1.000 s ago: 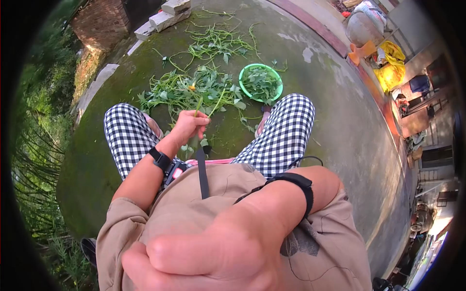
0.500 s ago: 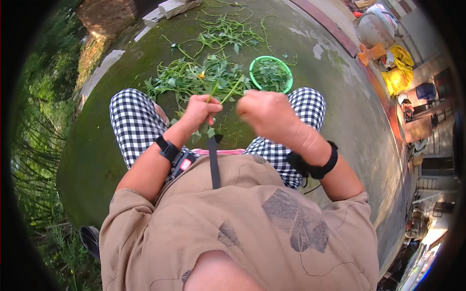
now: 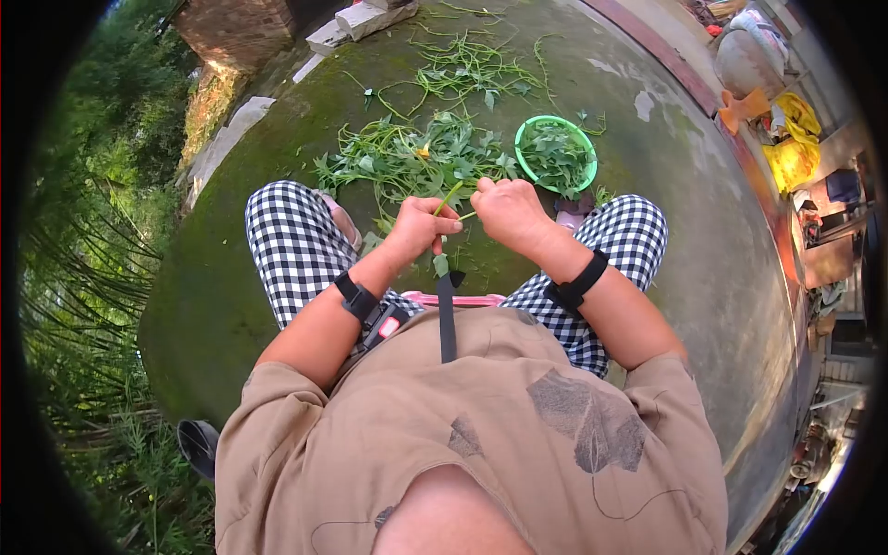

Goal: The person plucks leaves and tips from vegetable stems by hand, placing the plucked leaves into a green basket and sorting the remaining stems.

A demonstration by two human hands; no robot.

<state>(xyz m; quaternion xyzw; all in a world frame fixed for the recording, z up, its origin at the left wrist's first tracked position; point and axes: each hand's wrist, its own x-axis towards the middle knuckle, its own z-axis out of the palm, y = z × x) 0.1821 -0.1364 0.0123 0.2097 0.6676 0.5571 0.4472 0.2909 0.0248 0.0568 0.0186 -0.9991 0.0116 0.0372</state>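
Note:
My left hand (image 3: 424, 228) is closed in a pinch around a green vine stem (image 3: 450, 196), one piece of it poking up past the fingers. A leaf (image 3: 440, 265) hangs below this hand. Just to the right, my right hand (image 3: 511, 213) has its fingers curled at the other end of a stem piece that spans the small gap between the hands. Beyond them lies a heap of leafy green vines (image 3: 388, 166) with a yellow flower (image 3: 423, 151). A green-rimmed basket (image 3: 592, 159) holding picked leaves (image 3: 558, 153) stands right of the heap.
Stripped-looking vine stems (image 3: 472, 67) lie farther off on the mossy concrete ground (image 3: 213, 314). My knees in checked trousers (image 3: 289, 231) flank the work area. Stone blocks (image 3: 370, 17) sit at the back, a yellow bag (image 3: 794, 157) at the far right.
My right hand, blurred and raised half a second ago, has come down beside the left and now meets the stem. The whole view has shifted, so the scene appears farther right.

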